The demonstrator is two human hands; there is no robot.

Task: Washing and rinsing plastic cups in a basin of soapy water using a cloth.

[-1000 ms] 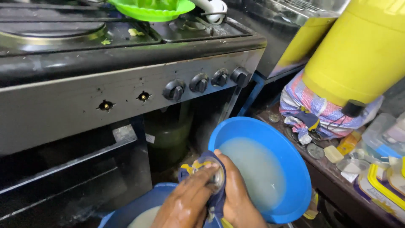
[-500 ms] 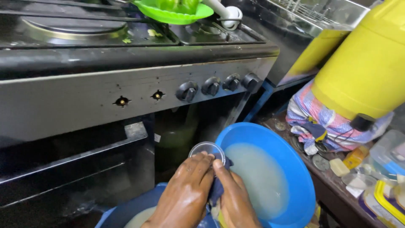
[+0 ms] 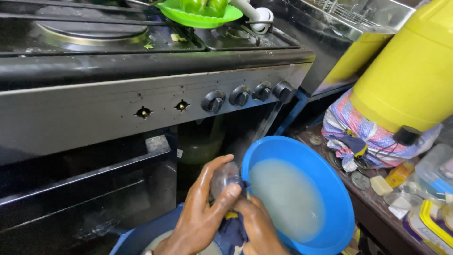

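Observation:
My left hand (image 3: 200, 208) holds a small clear glass (image 3: 225, 175), wet and soapy, its fingers wrapped round it. My right hand (image 3: 257, 226) presses a dark blue and yellow cloth (image 3: 231, 229) against the glass from below. Both hands are wet and sit at the left rim of a bright blue basin (image 3: 330, 189) that holds cloudy wash water (image 3: 288, 198). A second blue basin (image 3: 137, 236) lies below my left wrist at the bottom edge.
A steel stove (image 3: 155, 99) with black knobs (image 3: 240, 96) and an open oven space (image 3: 80, 189) fills the left. A green plate (image 3: 188, 16) sits on top. At right stand a yellow container (image 3: 406, 71), a striped cloth bundle (image 3: 358, 132) and a cluttered low shelf (image 3: 401, 189).
My hands shifted left and turned the glass; the left hand now wraps it where before its round mouth faced up. The view moved closer and slightly right.

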